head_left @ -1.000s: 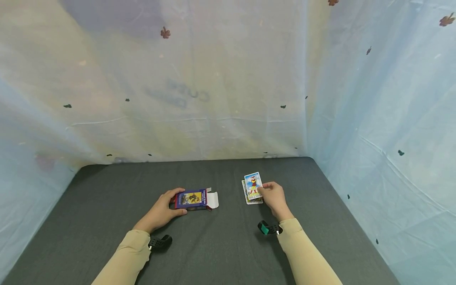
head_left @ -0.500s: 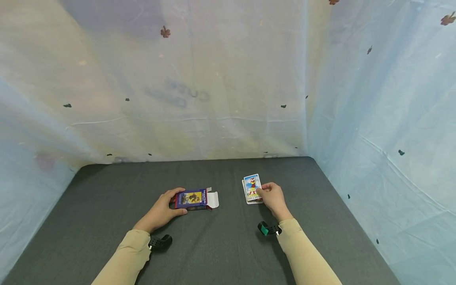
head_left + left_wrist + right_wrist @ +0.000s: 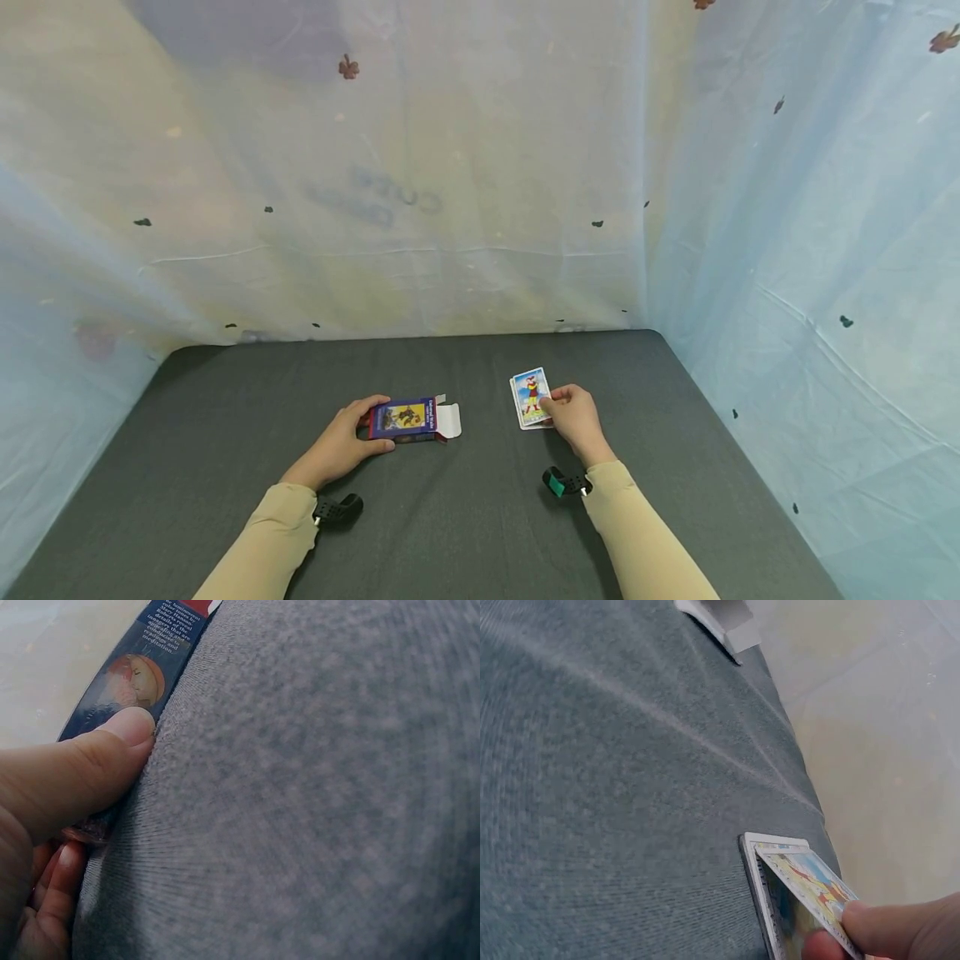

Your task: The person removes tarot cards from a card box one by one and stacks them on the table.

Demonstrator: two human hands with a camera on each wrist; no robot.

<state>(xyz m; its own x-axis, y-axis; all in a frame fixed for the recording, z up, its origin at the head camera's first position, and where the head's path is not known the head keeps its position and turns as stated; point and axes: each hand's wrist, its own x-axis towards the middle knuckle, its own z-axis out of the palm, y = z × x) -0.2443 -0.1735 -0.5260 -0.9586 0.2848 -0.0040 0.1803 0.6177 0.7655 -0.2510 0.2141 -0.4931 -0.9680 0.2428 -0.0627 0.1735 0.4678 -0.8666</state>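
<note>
On the table's left half lies a blue tarot card box (image 3: 405, 417), its white end flap (image 3: 448, 421) standing out to the right. My left hand (image 3: 337, 442) grips the box's left end between thumb and fingers; in the left wrist view the thumb presses on its printed side (image 3: 139, 675). To the right, my right hand (image 3: 576, 419) pinches a tarot card (image 3: 531, 393) with a figure against a blue sky. That card is tilted over a small stack of cards (image 3: 751, 859), its far edge close to the stack, as the right wrist view shows.
A dark grey cloth covers the table (image 3: 465, 517). Pale, patterned curtains (image 3: 465, 167) hang behind it and along both sides. Each wrist wears a black band, the right one (image 3: 566, 482) with a green patch.
The pinched card has come slightly down and toward me, lining up more closely with the stack beneath. My left hand and the box have stayed in place.
</note>
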